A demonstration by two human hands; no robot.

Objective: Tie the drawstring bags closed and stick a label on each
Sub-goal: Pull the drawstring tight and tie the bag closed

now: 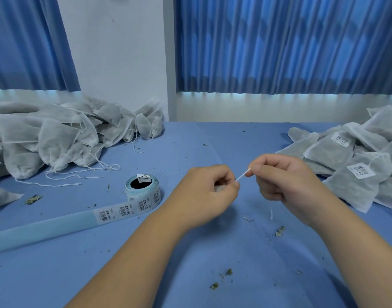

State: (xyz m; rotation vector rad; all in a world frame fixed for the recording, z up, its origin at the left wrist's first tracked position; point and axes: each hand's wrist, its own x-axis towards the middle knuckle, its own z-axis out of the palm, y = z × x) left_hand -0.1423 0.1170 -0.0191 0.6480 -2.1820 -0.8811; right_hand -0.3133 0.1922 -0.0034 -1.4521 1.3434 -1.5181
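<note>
Over the middle of the blue table, my left hand (pixel 209 192) curls round the gathered neck of a small white drawstring bag (pixel 219 188), which is almost wholly hidden in the fist. My right hand (pixel 284 176) pinches the white drawstring (pixel 243 175) between thumb and forefinger, and the string runs taut between the two hands. A short end of string (pixel 271 214) hangs below my right hand. A roll of barcode labels (pixel 142 188) stands left of my left hand, its strip of backing paper (pixel 57 225) trailing toward the left edge.
A heap of unlabelled white bags (pixel 57 134) with loose strings lies at the back left. A pile of labelled bags (pixel 355 163) fills the right side. Bits of dried herb (pixel 279 231) are scattered on the table. Blue curtains (pixel 279 45) hang behind.
</note>
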